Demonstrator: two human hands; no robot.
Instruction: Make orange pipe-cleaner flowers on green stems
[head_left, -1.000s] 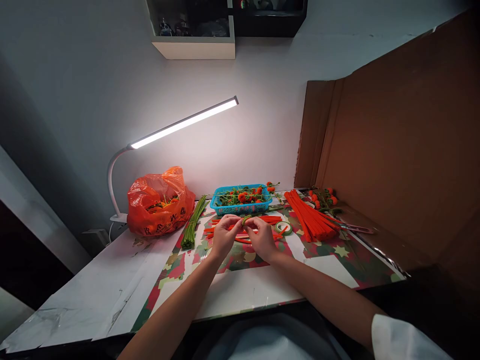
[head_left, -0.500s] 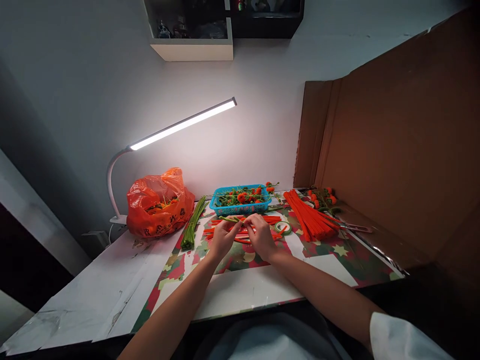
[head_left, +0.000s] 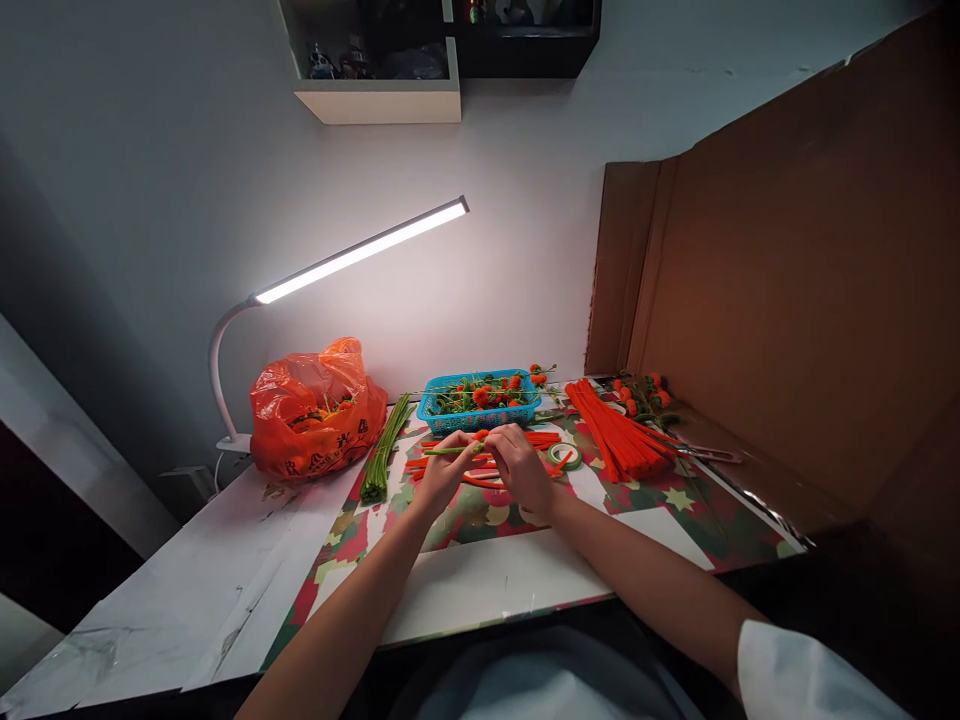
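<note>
Left hand (head_left: 442, 475) is pinching a green stem (head_left: 442, 451), thumb and fingers clamped on it, and the stem is pointing toward nine o'clock. A red flower head (head_left: 481, 436) is showing at the stem's three-o'clock end, between the hands. Right hand (head_left: 521, 470) is curling its fingertips beside that head; whether they are gripping it, I cannot tell. Both are working above loose red strips (head_left: 544, 439) lying on the table (head_left: 465, 590).

Taking the hands as the dial's centre, a desk lamp (head_left: 360, 250) is shining from eleven, and an orange plastic bag (head_left: 274, 430) is slumping at ten. A green bundle (head_left: 385, 452) is lying nearer, at nine. At twelve, a blue basket (head_left: 450, 420) is holding flowers (head_left: 481, 397). A tape roll (head_left: 574, 460) is resting at three, near the right hand; a red bundle (head_left: 621, 435) is fanning out beyond it, and a cardboard panel (head_left: 787, 300) is standing at two.
</note>
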